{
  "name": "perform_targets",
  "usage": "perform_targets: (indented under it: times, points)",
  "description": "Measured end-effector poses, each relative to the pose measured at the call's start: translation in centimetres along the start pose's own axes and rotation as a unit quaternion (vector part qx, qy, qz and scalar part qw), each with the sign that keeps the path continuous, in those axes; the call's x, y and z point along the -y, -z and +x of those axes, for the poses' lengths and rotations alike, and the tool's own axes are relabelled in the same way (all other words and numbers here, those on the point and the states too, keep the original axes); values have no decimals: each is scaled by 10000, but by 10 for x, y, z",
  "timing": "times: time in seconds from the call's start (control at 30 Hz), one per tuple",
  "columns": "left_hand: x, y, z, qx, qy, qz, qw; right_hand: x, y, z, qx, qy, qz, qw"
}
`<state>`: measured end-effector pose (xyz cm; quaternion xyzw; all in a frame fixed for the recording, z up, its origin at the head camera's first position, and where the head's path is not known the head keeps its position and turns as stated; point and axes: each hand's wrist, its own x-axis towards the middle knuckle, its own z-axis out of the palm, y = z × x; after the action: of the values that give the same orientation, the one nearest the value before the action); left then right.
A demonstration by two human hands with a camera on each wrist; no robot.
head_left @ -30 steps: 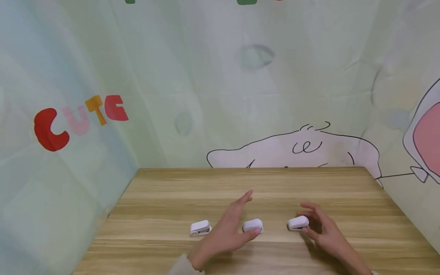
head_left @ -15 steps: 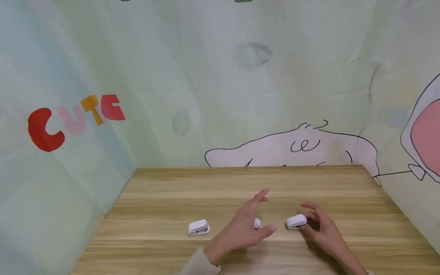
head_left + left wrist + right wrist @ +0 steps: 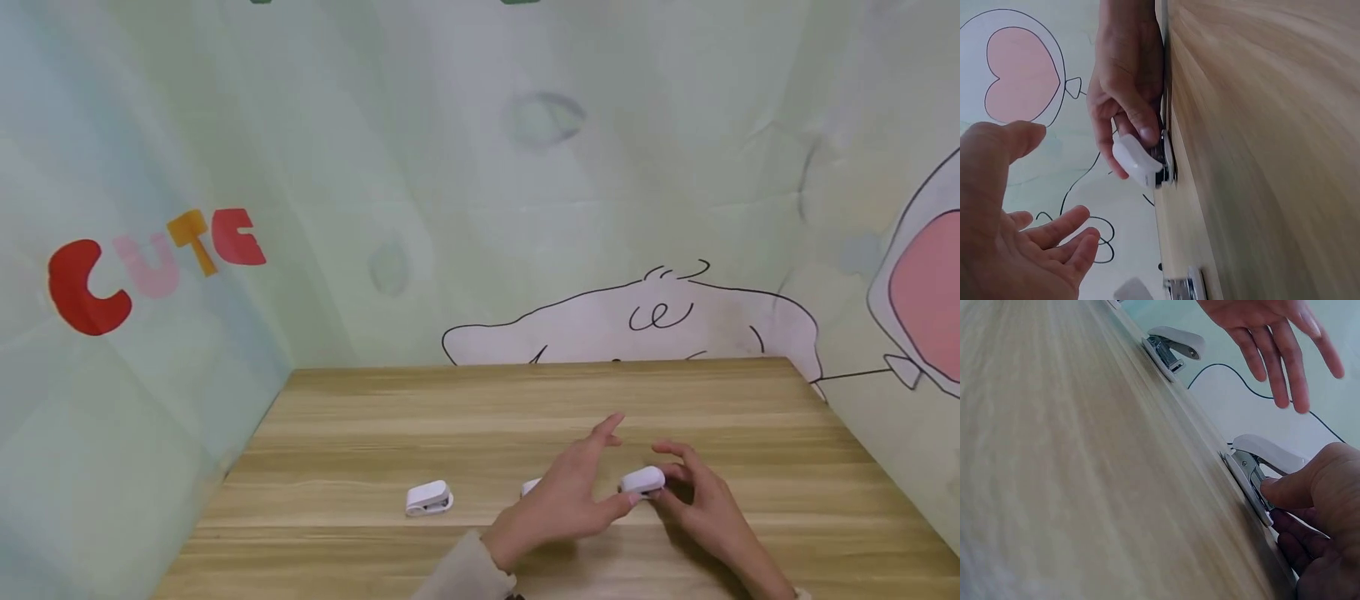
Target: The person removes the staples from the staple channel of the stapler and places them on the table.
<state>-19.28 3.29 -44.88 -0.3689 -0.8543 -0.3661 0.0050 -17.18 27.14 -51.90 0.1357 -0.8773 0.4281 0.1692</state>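
Note:
My right hand (image 3: 705,508) pinches the end of a small white stapler (image 3: 642,480) at the right of the row, thumb against its metal magazine. The right wrist view shows this stapler's top arm (image 3: 1269,453) raised off the magazine, its base at the table. Just left of it, my left hand (image 3: 566,496) hovers with fingers extended and holds nothing; its thumb tip overlaps the stapler in the head view. A second white stapler (image 3: 529,486) is mostly hidden behind the left hand. The third stapler (image 3: 429,498) lies farther left.
The wood-grain table (image 3: 360,433) reaches back to a printed cloth backdrop (image 3: 375,167). Another cloth wall (image 3: 135,400) with coloured letters borders the left side. A balloon drawing (image 3: 930,283) is on the right.
My left hand has moved right, from over the middle stapler to beside the right one. My right hand has stayed at its stapler, the fingers closing onto it. The head view has shifted slightly.

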Motion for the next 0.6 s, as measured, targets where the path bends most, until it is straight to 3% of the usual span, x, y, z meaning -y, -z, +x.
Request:
perform_targets:
  times: [0.23, 0.6]
  points:
    - [-10, -13, 15, -25, -149, 393, 9991, 0, 1, 1, -12, 9, -76, 10000]
    - [-12, -25, 34, -112, 304, 250, 9992, 0, 0, 1, -90, -110, -223, 9997]
